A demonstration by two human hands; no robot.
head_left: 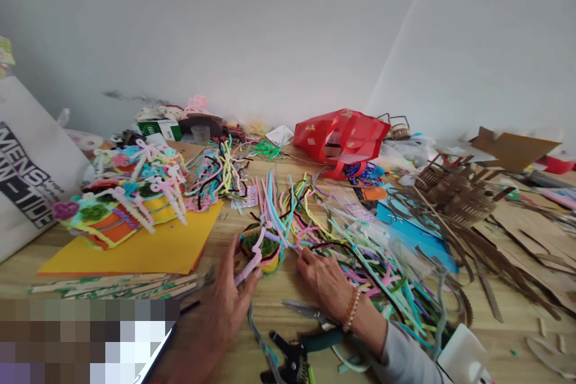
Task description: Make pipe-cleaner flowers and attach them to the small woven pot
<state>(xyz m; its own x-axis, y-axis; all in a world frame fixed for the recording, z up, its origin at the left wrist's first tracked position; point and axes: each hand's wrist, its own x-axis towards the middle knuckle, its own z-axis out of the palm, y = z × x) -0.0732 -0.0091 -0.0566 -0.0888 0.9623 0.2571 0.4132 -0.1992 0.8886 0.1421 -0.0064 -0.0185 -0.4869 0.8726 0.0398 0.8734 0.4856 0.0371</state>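
My left hand [225, 303] rests on the wooden table [279, 300] beside a small round pipe-cleaner craft piece [261, 249], its fingers and thumb closed round a lilac pipe cleaner [248, 267] that loops off the piece. My right hand [324, 279], a bead bracelet at its wrist, lies on the other side, fingertips pinching into the loose strands at the edge of the piece. A heap of coloured pipe cleaners [360, 252] spreads to the right of both hands.
Pliers with dark handles [294, 357] and scissors [306, 311] lie near my wrists. Finished pipe-cleaner baskets [126, 198] sit on yellow paper [148, 249] at left. A red bag [342, 135] stands at the back, cardboard scraps [477, 210] at right, a white bag [27, 174] far left.
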